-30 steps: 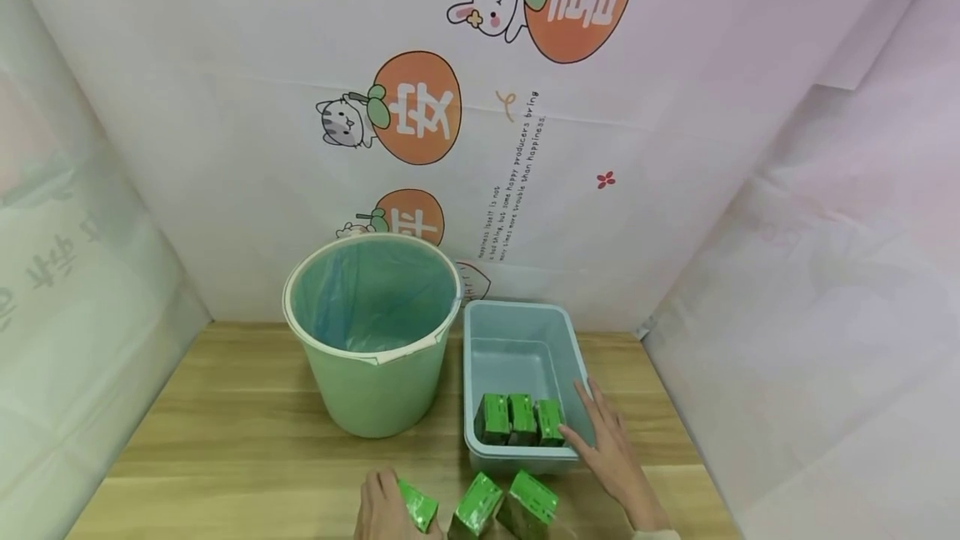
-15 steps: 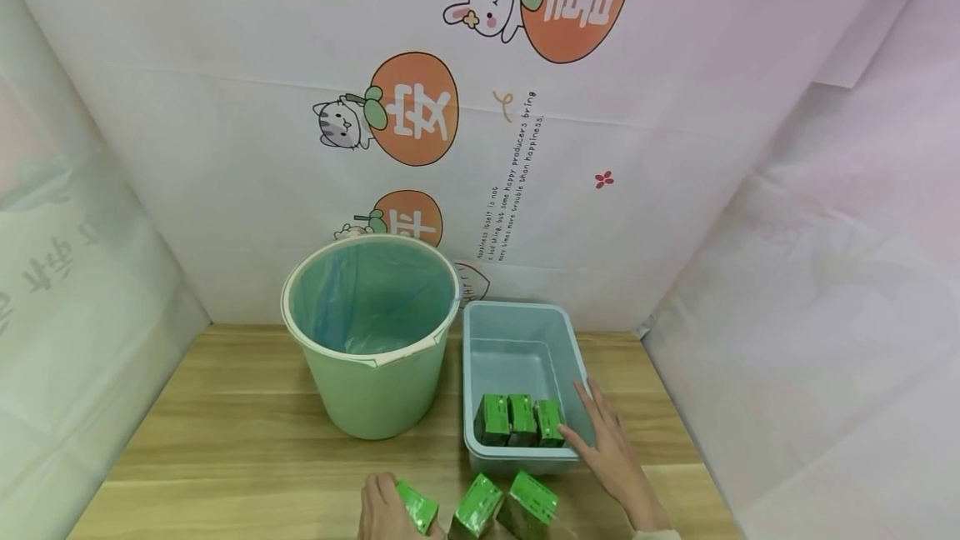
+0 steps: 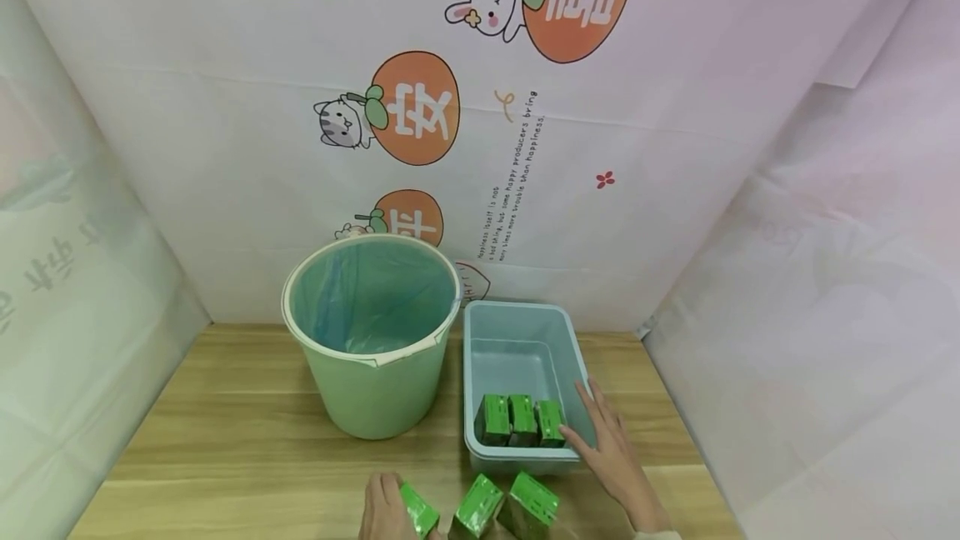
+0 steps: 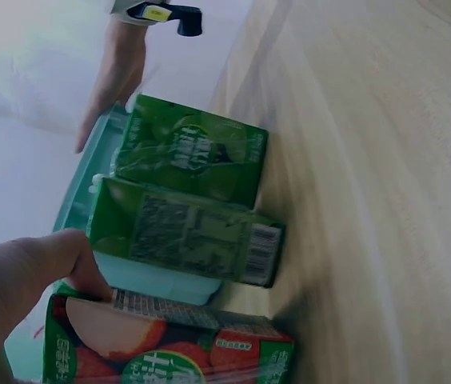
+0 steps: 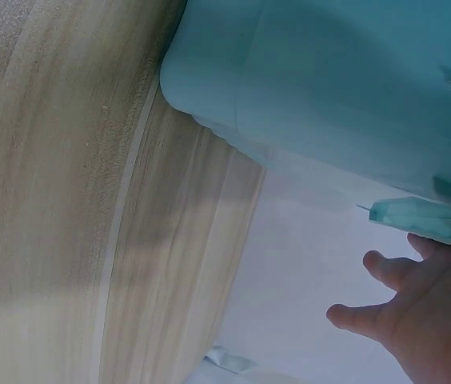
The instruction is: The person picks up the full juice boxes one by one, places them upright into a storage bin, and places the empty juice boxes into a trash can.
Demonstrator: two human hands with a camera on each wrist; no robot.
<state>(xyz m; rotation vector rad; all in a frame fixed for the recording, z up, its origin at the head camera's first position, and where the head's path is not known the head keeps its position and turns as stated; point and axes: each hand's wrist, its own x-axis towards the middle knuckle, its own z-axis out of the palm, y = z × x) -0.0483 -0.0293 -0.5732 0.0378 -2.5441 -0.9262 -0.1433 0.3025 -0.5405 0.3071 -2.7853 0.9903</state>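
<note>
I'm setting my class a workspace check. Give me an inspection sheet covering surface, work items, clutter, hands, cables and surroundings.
Surface: wood-grain tabletop.
Work items: blue tub with three green cartons along its near end; two loose cartons on its near side; one held carton.
Clutter: bucket, bag-lined, stands left of the tub; loose scraps, nothing seen.
Hands: left hand grips the held carton; right hand, fingers spread, at the tub's right rim.
Cables: nothing seen.
Surroundings: white backdrop printed with cartoon animals; pale sheets at both sides.
</note>
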